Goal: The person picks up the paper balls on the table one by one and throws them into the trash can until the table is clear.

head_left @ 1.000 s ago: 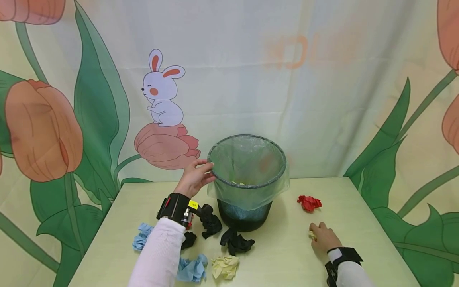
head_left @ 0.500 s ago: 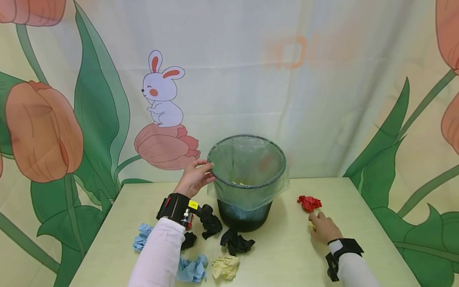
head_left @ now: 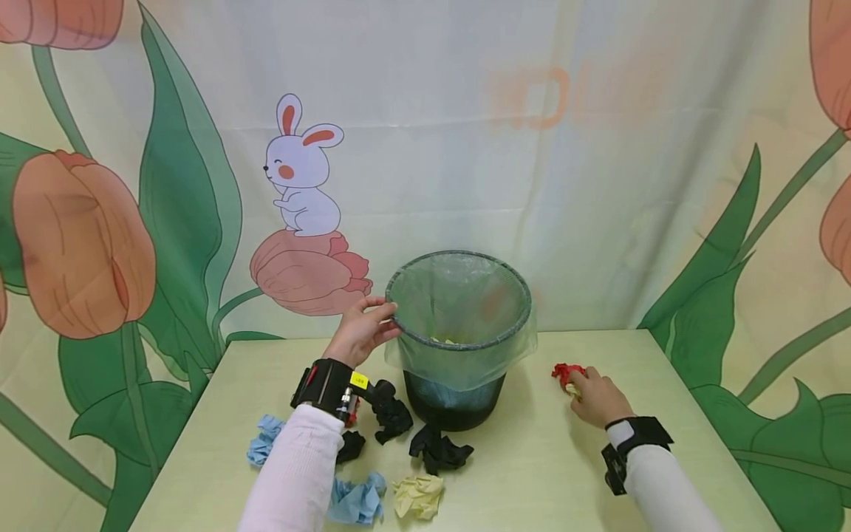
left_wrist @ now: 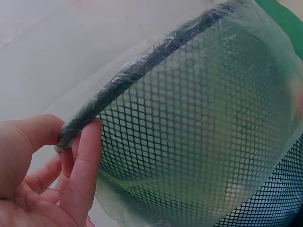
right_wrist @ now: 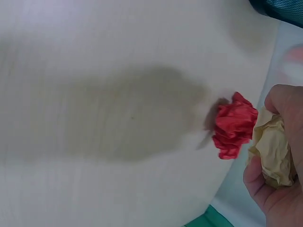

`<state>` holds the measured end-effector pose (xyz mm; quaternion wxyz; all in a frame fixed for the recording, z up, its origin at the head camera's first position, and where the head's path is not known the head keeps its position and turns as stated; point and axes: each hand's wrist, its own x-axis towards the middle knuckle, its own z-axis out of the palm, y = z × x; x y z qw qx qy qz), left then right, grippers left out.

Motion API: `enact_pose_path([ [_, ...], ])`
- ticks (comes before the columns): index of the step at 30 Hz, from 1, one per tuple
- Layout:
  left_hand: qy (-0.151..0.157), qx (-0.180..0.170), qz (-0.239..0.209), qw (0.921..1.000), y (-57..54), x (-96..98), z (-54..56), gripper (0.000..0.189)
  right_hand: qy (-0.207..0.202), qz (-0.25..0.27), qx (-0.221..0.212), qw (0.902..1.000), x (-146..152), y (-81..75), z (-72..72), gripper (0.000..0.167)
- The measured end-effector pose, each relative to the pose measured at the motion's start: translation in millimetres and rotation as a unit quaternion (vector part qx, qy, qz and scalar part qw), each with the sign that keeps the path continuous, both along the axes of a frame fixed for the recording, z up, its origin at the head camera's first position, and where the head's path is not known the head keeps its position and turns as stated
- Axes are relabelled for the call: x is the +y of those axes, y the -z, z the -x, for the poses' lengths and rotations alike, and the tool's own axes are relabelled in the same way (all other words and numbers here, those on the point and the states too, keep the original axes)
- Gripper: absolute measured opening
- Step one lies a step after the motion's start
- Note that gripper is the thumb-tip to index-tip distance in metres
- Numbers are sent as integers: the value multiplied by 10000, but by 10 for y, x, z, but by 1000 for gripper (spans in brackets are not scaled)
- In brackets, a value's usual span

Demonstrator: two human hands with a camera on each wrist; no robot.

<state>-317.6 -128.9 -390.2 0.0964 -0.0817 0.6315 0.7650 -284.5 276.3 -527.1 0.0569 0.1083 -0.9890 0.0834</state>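
Note:
My left hand (head_left: 362, 330) pinches the rim of a black mesh wastebasket (head_left: 454, 406), which is lined with a thin, pale green plastic bag (head_left: 459, 366). In the left wrist view the thumb and fingers of the left hand (left_wrist: 57, 175) clasp the bag-covered rim (left_wrist: 135, 71). A crumpled yellow paper ball (right_wrist: 272, 149) is gripped in my right hand (head_left: 601, 399). Just beyond those fingers a crumpled red paper ball (right_wrist: 234, 125) lies on the table; whether the two balls touch I cannot tell. Some pale yellow paper (head_left: 444, 341) shows inside the basket.
In front of the basket lie black paper balls (head_left: 439, 449), a yellow one (head_left: 419, 495) and a blue one (head_left: 359, 499). Another blue ball (head_left: 264, 440) sits left of my forearm, which partly hides a red piece (head_left: 352, 412). A printed curtain (head_left: 425, 148) hangs behind the table.
My right hand has moved forward with the yellow paper ball, up to the red one, and now partly covers it. The left hand has stayed on the rim.

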Motion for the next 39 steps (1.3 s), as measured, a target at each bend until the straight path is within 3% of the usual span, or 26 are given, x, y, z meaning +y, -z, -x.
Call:
enact_pose_path([
  [9, -20, 28, -17, 10000, 2, 4, -10, 34, -145, -14, 252, 9996, -74, -386, 101, 28],
  [20, 5, 20, -39, 10000, -5, 4, -12, 35, -238, 84, 213, 9995, -150, -690, 215, 29],
  [32, -33, -14, -84, 10000, -10, 2, 3, 33, -637, 291, 183, 9974, -214, -961, 312, 27],
  [39, -48, -43, -102, 9999, -10, 4, 6, 28, -739, 333, 196, 9965, -271, -1204, 333, 27],
])
